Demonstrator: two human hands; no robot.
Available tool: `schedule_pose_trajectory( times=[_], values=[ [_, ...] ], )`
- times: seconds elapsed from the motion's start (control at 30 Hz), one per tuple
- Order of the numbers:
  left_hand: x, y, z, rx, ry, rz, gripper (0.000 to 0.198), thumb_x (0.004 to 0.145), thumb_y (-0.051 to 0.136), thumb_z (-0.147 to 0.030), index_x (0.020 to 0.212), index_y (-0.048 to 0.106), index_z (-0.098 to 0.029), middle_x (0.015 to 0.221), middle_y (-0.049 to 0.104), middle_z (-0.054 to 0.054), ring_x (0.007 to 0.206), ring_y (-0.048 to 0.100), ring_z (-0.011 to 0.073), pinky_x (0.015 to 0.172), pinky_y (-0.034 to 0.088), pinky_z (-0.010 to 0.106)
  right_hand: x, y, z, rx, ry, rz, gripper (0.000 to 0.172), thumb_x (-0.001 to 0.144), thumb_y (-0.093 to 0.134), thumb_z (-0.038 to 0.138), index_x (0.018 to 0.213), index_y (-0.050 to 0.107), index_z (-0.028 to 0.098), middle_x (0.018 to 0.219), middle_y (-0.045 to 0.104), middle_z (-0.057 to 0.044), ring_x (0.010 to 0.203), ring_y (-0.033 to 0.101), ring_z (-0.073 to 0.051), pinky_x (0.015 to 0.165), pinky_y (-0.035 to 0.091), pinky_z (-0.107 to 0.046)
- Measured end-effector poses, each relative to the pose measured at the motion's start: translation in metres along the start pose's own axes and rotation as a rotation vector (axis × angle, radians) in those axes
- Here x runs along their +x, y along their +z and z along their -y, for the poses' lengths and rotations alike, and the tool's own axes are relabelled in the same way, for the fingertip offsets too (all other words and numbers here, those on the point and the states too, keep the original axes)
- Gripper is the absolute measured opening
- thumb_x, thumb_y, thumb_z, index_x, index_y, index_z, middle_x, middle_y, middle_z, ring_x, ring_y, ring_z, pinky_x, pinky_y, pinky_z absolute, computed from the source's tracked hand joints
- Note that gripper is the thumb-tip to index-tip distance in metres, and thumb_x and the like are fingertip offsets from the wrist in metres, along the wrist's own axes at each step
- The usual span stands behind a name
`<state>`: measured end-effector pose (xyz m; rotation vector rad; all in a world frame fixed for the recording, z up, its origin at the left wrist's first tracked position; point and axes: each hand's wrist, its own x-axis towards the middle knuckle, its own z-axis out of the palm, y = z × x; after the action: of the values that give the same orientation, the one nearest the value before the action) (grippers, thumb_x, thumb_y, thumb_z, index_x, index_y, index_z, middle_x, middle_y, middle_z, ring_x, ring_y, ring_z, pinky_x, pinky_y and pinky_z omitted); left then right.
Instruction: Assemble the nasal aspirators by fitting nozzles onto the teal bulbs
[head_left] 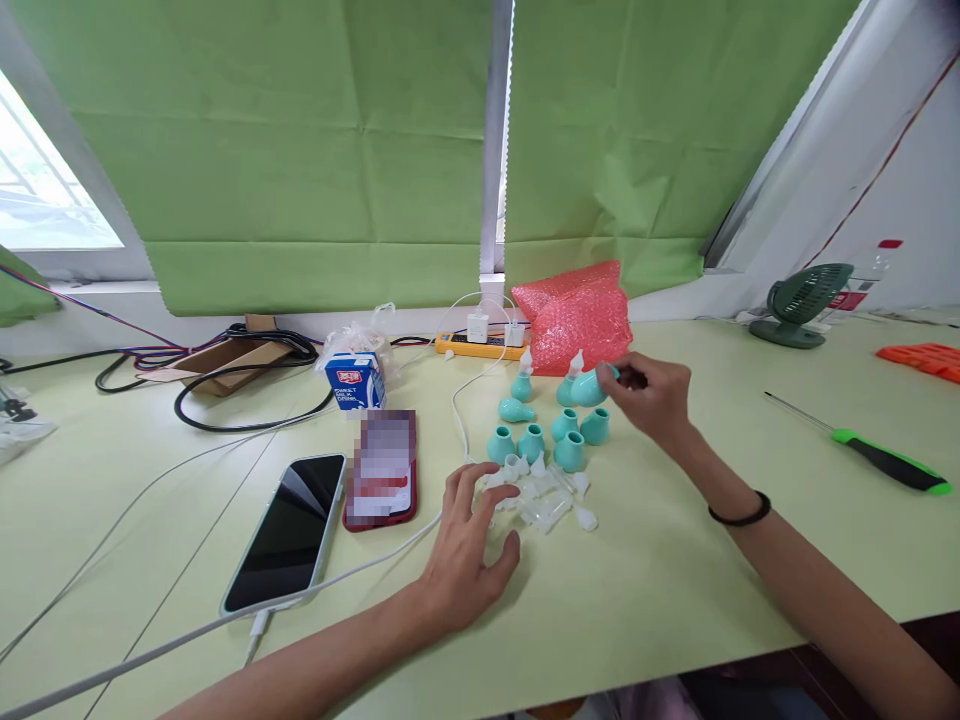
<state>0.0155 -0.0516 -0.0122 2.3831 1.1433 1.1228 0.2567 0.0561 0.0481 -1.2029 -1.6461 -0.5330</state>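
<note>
My right hand (654, 398) is closed on a teal rubber bulb (590, 387), held just above the table near the pink bubble-wrap bag (576, 316). Several more teal bulbs (551, 435) stand or lie in a cluster in front of it, two with clear tips fitted. My left hand (469, 540) rests on the table with curled fingers touching a pile of small clear plastic tips (541, 500); whether it pinches one is hidden.
Two phones (289, 530) lie left of my left hand, one on a white charging cable. A milk carton (355, 381), cardboard box, black cables and a yellow power strip (480, 346) sit at the back. A green-handled screwdriver (885, 460) and small fan (802, 305) are right.
</note>
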Motion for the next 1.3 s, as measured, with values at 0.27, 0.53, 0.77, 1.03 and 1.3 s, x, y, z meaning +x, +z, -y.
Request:
schedule_pose_trajectory(
  times=[0.27,0.53,0.77,1.03,1.3],
  values=[
    [0.000,0.002,0.004,-0.075,-0.076,0.150,0.045,0.076,0.043,-0.013,0.118,0.032,-0.022,0.132,0.021,0.010,0.121,0.022,0.0241,0.095,0.029,0.044,0.004,0.014,-0.069,-0.438,0.345,0.568,0.031,0.063,0.047,0.047,0.053,0.057,0.019,0.059,0.059,-0.006,0.060,0.053,-0.021,0.047,0.031,-0.026],
    [0.000,-0.007,0.002,-0.234,-0.144,-0.012,0.026,0.086,0.030,-0.022,0.110,0.042,-0.023,0.127,0.032,0.007,0.119,0.028,0.0196,0.097,0.028,0.039,0.000,0.021,-0.070,-0.359,0.338,0.771,0.039,0.066,0.043,0.052,0.054,0.059,0.019,0.065,0.061,-0.005,0.062,0.055,-0.020,0.049,0.034,-0.026],
    [0.000,-0.001,0.005,-0.257,-0.355,0.018,0.038,0.088,0.021,-0.032,0.125,0.028,-0.027,0.139,0.015,0.001,0.127,0.012,0.0175,0.103,0.016,0.041,0.000,0.031,-0.078,-0.125,0.275,0.749,0.029,0.059,0.056,0.046,0.066,0.058,0.018,0.066,0.062,-0.003,0.063,0.056,-0.017,0.054,0.040,-0.025],
    [0.003,0.000,0.007,-0.288,-0.387,0.004,0.037,0.088,0.021,-0.033,0.123,0.032,-0.025,0.136,0.024,0.004,0.125,0.018,0.0187,0.102,0.017,0.044,-0.006,0.032,-0.081,-0.076,0.223,0.720,0.025,0.060,0.057,0.035,0.076,0.053,0.016,0.070,0.061,-0.002,0.063,0.056,-0.015,0.059,0.041,-0.026],
    [0.002,0.001,0.009,-0.216,-0.334,-0.008,0.032,0.086,0.031,-0.025,0.117,0.036,-0.025,0.130,0.029,0.006,0.122,0.023,0.0195,0.099,0.021,0.045,-0.005,0.024,-0.083,-0.126,0.226,0.765,0.037,0.056,0.061,0.040,0.084,0.052,0.018,0.074,0.062,-0.003,0.065,0.056,-0.018,0.052,0.039,-0.026]
  ],
)
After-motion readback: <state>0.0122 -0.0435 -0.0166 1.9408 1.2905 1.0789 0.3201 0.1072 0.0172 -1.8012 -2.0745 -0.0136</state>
